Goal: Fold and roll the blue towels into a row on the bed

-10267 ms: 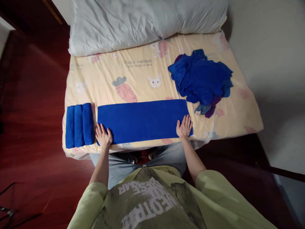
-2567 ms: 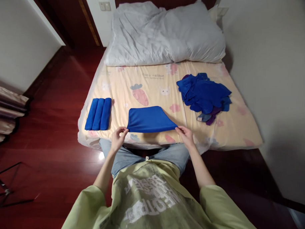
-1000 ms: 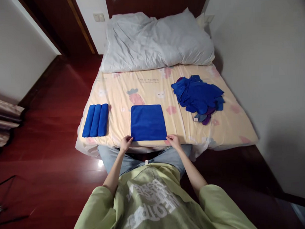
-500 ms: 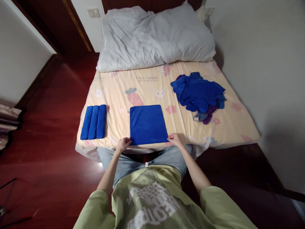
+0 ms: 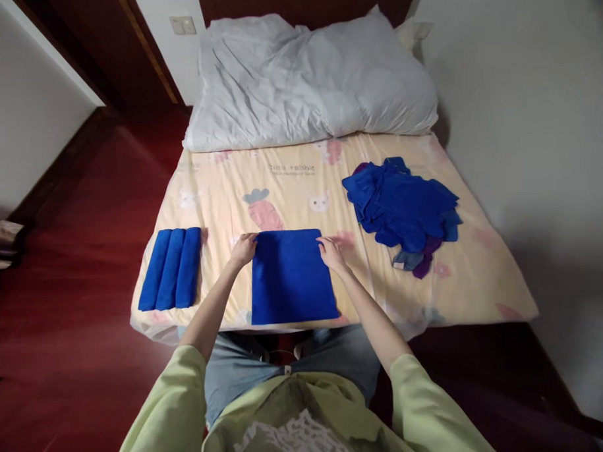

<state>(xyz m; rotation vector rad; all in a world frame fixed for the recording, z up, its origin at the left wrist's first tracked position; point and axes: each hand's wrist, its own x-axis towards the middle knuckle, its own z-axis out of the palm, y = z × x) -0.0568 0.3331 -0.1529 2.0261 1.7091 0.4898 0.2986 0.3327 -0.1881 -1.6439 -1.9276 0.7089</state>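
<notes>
Person's L hand [image 5: 244, 250] is at the far L corner of a flat, roughly square blue fabric cloth [image 5: 292, 279], R hand [image 5: 332, 254] at the far R corner. Both grips narrow, fingers bent in at the corners; from this angle can't really tell if they're pinching fabric or just touching it. The cloth lies smooth on a bed [image 5: 447, 293] w/ a pale-yellow printed sheet [image 5: 221, 189], nr the front edge, btwn the forearms. Print incl. a pink carrot [image 5: 265, 215] & a white rabbit face [image 5: 319, 203], both beyond the cloth.

To the L, well apart from it, 3 blue fabric rolls [image 5: 170, 270] lie side by side, touching, nr the bed's L edge. To the R & further back: a loose, crumpled pile of blue & purple cloths [image 5: 404, 206], w/ a small white tag [image 5: 398, 265] on its near side.

Far end has bulky, creased pale-grey bedding [image 5: 301, 81], w/ a dark-brown headboard [image 5: 308, 5] behind. Glossy dark-red floor [image 5: 76, 293] to the L. Person wears a pale-green T-shirt [image 5: 303, 424] w/ white lettering, plus blue jeans [image 5: 237, 376].
</notes>
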